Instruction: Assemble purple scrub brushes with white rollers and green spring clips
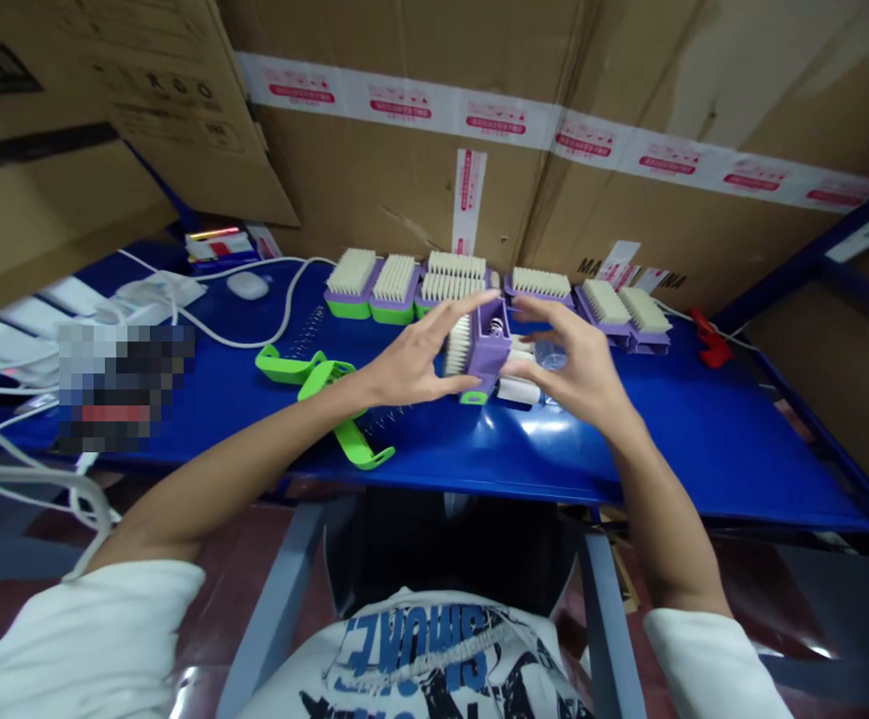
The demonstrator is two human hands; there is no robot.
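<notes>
A purple brush (488, 350) with cream bristles stands on its end between my two hands, its hollow back turned to the right. A small metallic part shows inside the hollow, and a green edge is at the bottom. My left hand (424, 350) curves round the bristle side, fingers at the top and thumb low down. On the other side my right hand (576, 364) bends in a C shape, its fingertips and thumb at the brush's right edge. Just behind lie a white piece (518, 390) and a clear plastic item (550, 357), partly hidden by my right hand.
Several brushes (394, 280) line the back of the blue table (704, 429), against cardboard boxes (405, 150). Green curved handles (322, 379) and thin springs (307, 332) lie at left. Further left are white cables (255, 343) and a mouse (247, 286); a red tool (710, 340) lies right.
</notes>
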